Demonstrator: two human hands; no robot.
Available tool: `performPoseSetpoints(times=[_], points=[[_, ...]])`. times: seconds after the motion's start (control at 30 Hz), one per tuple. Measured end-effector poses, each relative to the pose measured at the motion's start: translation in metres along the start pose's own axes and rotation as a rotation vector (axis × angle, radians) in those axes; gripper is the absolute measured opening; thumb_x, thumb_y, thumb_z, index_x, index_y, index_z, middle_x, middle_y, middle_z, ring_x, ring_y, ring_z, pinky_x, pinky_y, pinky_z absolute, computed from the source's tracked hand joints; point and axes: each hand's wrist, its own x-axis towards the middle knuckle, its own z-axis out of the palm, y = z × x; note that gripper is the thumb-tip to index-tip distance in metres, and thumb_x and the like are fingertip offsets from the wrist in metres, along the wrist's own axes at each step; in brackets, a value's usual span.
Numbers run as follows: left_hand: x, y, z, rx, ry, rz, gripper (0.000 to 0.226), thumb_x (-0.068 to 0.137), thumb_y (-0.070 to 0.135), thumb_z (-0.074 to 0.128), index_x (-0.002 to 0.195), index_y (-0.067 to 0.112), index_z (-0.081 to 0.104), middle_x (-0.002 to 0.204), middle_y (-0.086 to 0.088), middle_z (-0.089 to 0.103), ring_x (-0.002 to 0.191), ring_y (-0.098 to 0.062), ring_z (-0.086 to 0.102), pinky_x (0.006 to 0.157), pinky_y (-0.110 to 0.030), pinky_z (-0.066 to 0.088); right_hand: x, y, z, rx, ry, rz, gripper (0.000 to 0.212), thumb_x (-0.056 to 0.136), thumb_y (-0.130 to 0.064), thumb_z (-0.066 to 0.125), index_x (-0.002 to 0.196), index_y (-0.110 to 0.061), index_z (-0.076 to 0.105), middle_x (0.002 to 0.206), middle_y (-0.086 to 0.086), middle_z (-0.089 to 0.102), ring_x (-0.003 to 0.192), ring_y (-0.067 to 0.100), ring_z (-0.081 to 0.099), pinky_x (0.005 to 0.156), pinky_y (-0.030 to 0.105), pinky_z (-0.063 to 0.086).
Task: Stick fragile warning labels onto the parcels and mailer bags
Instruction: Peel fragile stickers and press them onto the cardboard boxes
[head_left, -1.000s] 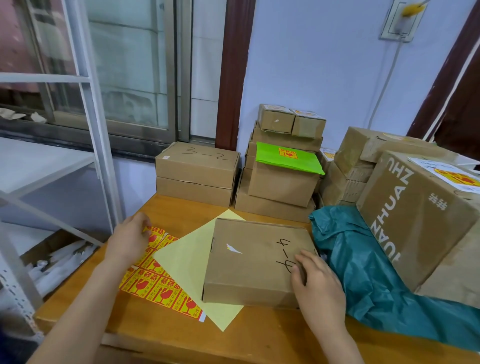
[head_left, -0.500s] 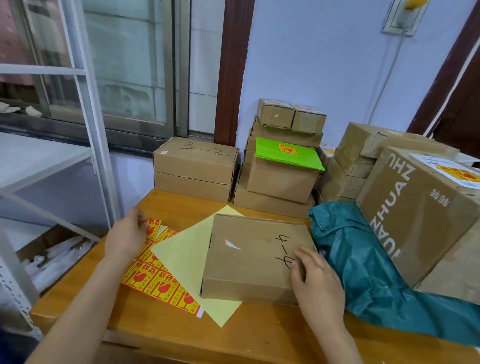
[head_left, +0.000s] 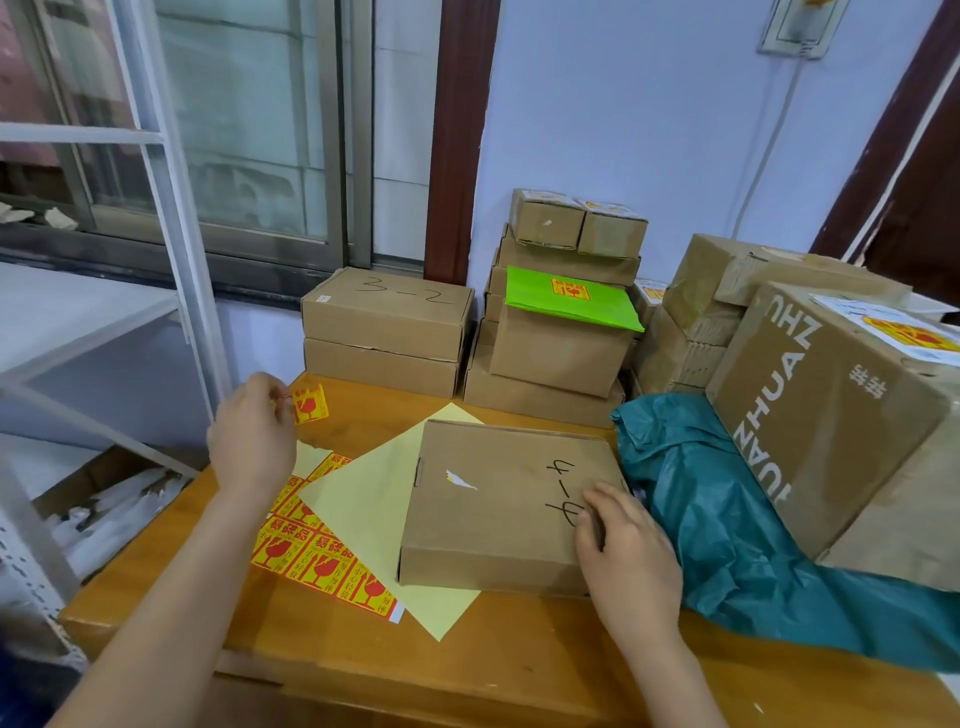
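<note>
A flat cardboard parcel (head_left: 498, 499) marked "4-4" lies on the wooden table (head_left: 519, 670), partly over a pale yellow backing sheet (head_left: 363, 514). My right hand (head_left: 626, 551) rests flat on the parcel's near right corner. My left hand (head_left: 254, 436) is raised above the table and pinches one yellow-and-red fragile label (head_left: 310, 404) by its edge. Below it lies the label sheet (head_left: 317, 556) with several labels left. A teal mailer bag (head_left: 727, 525) lies crumpled to the right of the parcel.
Stacked boxes line the back wall: a "3-2" box (head_left: 387, 312), a stack under a green mailer (head_left: 569, 304) that bears a label, and a large "JUANZHUA" carton (head_left: 831, 415) at right. A white metal shelf frame (head_left: 171, 208) stands at left.
My left hand has peeled one label off the sheet and lifted it up and away from the table. My right hand has stayed on the parcel.
</note>
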Motion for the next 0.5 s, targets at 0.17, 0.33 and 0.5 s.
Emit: performPoseSetpoints(times=[0.17, 0.33, 0.5], points=[[-0.004, -0.002, 0.001, -0.069, -0.034, -0.027, 0.01, 0.098, 0.014, 0.049, 0.101, 0.008, 0.056, 0.098, -0.013, 0.063, 0.087, -0.029, 0.056, 0.073, -0.044, 0.05, 0.0, 0.0, -0.001, -0.004, -0.016, 0.0, 0.036, 0.098, -0.03, 0.046, 0.133, -0.024, 0.054, 0.141, -0.012, 0.047, 0.133, 0.006, 0.037, 0.109, 0.024, 0.025], [-0.016, 0.022, -0.003, -0.318, -0.012, -0.015, 0.011, 0.096, 0.012, 0.052, 0.101, 0.005, 0.059, 0.095, -0.005, 0.06, 0.09, -0.02, 0.053, 0.077, -0.03, 0.039, 0.0, 0.0, 0.0, 0.004, 0.002, 0.003, 0.035, 0.097, -0.028, 0.049, 0.131, -0.023, 0.057, 0.139, -0.011, 0.05, 0.133, 0.008, 0.039, 0.109, 0.024, 0.026], [-0.041, 0.066, 0.008, -0.548, -0.211, -0.009, 0.007, 0.092, 0.007, 0.057, 0.095, 0.012, 0.059, 0.086, -0.002, 0.062, 0.084, -0.021, 0.059, 0.072, -0.029, 0.045, 0.0, 0.001, 0.001, 0.015, 0.009, -0.005, 0.035, 0.097, -0.027, 0.049, 0.13, -0.022, 0.057, 0.138, -0.011, 0.051, 0.132, 0.008, 0.04, 0.109, 0.025, 0.026]])
